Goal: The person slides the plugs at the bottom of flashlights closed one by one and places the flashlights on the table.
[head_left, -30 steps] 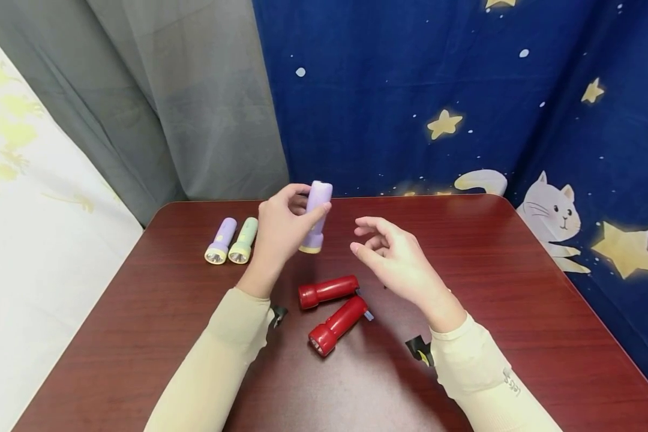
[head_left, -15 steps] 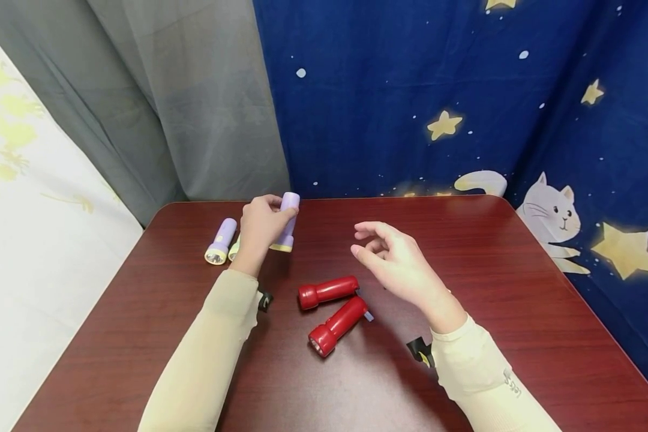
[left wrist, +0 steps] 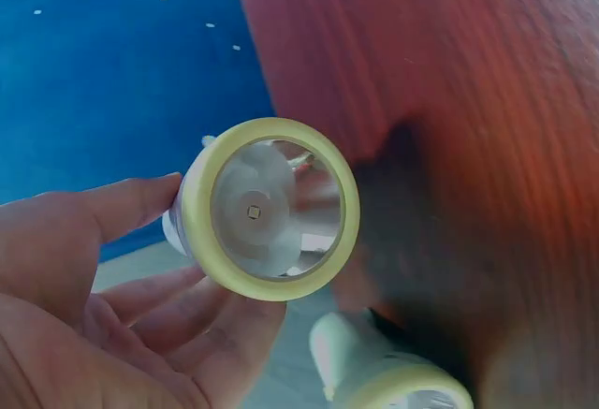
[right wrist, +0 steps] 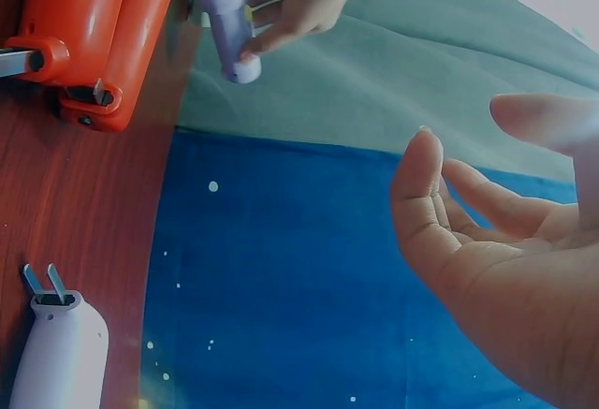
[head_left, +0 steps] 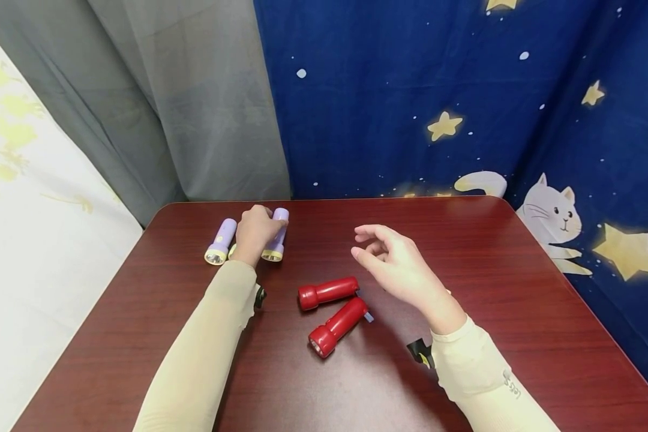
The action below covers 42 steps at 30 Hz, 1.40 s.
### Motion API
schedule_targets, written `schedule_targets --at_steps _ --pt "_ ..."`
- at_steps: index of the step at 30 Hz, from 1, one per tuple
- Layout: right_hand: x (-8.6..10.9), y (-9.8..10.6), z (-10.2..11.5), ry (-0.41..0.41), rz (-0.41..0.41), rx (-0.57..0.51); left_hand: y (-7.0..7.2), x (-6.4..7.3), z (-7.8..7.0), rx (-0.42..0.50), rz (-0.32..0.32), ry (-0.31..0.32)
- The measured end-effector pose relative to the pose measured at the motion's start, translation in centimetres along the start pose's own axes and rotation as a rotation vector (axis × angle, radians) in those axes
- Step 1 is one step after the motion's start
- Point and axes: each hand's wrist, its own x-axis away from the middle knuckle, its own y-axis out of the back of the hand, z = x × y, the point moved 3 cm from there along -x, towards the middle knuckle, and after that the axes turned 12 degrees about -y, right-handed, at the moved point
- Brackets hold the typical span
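Note:
My left hand (head_left: 258,231) pinches a purple flashlight (head_left: 276,243) with a yellow rim, low over the table's back left. In the left wrist view, the flashlight's round lens (left wrist: 257,208) faces the camera, thumb on one side and fingers on the other. A pale green flashlight (left wrist: 360,353) lies beside it, mostly hidden behind the hand in the head view. Left of that rests another purple flashlight (head_left: 221,241). My right hand (head_left: 402,264) hovers with loosely bent fingers, holding nothing. In the right wrist view, a pale lavender flashlight (right wrist: 61,357) with two metal prongs shows below it.
Two red flashlights (head_left: 328,292) (head_left: 337,327) lie at the middle of the brown table (head_left: 324,396), plug prongs out at their tail ends. A grey curtain (head_left: 210,108) and a blue starry curtain (head_left: 378,108) hang behind the table's back edge.
My left hand has moved left and down with the purple flashlight, bringing it beside the green one and covering most of that one. My right hand has stayed put.

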Motion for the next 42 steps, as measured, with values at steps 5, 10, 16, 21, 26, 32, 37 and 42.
schedule_targets --at_steps 5,10,16,21,26,32,37,42 --pt "0.0 0.0 -0.1 -0.011 0.009 0.014 -0.6 -0.3 0.8 -0.033 0.028 0.019" --pt "0.0 0.0 -0.2 -0.013 0.008 0.024 -1.2 -0.7 1.2 -0.032 0.032 0.024" --pt "0.0 -0.2 -0.3 -0.007 0.011 0.025 -1.7 -1.0 1.4 -0.084 0.046 0.027" --pt "-0.1 -0.2 -0.3 -0.006 0.013 0.028 -1.8 -0.8 1.4 -0.134 0.015 0.010" --pt "-0.1 -0.2 -0.5 -0.017 0.027 0.033 -2.0 -0.9 1.5 -0.154 0.009 -0.004" --pt "-0.1 -0.2 -0.6 -0.020 0.029 0.036 -2.1 -0.9 1.5 -0.171 -0.002 -0.017" --pt "-0.1 -0.2 -0.7 -0.022 0.029 0.036 -2.1 -0.9 1.3 -0.187 -0.014 -0.034" --pt "-0.1 -0.2 -0.8 -0.021 0.030 0.033 -2.1 -1.0 1.2 -0.193 -0.018 -0.042"
